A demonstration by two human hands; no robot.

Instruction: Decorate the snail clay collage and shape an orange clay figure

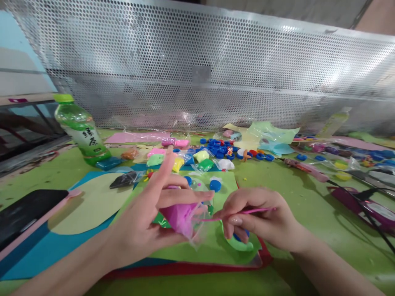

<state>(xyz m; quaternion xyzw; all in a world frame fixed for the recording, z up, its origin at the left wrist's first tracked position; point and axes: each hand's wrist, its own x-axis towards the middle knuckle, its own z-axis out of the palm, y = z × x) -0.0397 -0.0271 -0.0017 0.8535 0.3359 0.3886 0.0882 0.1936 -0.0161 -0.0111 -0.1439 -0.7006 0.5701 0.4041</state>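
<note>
My left hand (145, 218) is closed round a small clear bag of pinkish-purple modelling clay (182, 218), its index finger pointing up. Pinched in my right hand (265, 218) is a thin pink stick (261, 210), whose left tip reaches the bag's open-looking edge. Whether the tip is inside the bag I cannot tell. Both hands are above a light green sheet of paper (197, 257). On this sheet, a blue bottle cap (215, 185) lies beyond the hands, and a pale green curved piece (239, 243) is partly under my right hand.
Bagged clay in several colours (205, 165) and a heap of blue caps (216, 148) lie at the back. A green tea bottle (82, 131) stands left, behind a black phone (29, 218). At right lie a corded pink tool (308, 169) and a perforated metal panel (247, 74) rises behind.
</note>
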